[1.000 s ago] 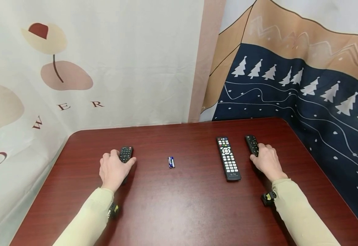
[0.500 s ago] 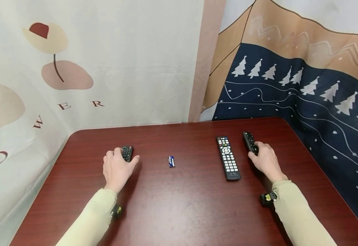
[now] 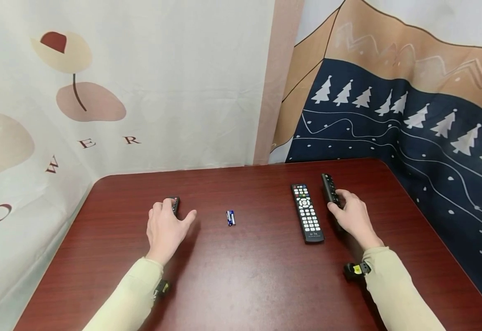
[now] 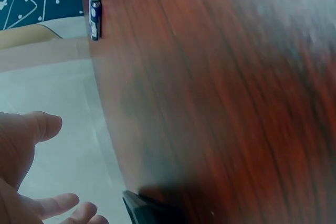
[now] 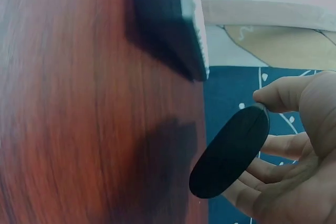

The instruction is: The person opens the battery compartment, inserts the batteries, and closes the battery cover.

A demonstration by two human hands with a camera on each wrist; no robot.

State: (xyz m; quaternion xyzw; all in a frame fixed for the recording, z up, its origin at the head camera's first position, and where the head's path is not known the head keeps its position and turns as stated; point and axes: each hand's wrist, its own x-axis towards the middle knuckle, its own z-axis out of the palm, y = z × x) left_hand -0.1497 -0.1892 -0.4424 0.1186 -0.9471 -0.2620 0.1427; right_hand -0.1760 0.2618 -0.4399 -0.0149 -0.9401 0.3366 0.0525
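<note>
My left hand (image 3: 167,232) hovers with thumb and fingers spread apart over a black remote control (image 3: 176,207), covering most of it in the head view. In the left wrist view that remote (image 4: 149,211) lies on the table below the fingertips. At the right, my right hand (image 3: 356,218) pinches a second black remote control (image 3: 329,187) between thumb and fingers. The right wrist view shows this remote (image 5: 231,150) end-on, tilted, with its shadow on the table beside it. A larger black remote with white buttons (image 3: 307,216) lies flat just left of the right hand.
Two blue and silver batteries (image 3: 230,218) lie side by side at mid table, between the hands. The dark red wooden table (image 3: 241,276) has rounded far corners. Printed curtains (image 3: 191,92) hang behind it and along its right side.
My left hand has come off the left remote, drifting right and nearer with fingers spreading. My right hand has carried its remote leftward, closer to the white-buttoned remote.
</note>
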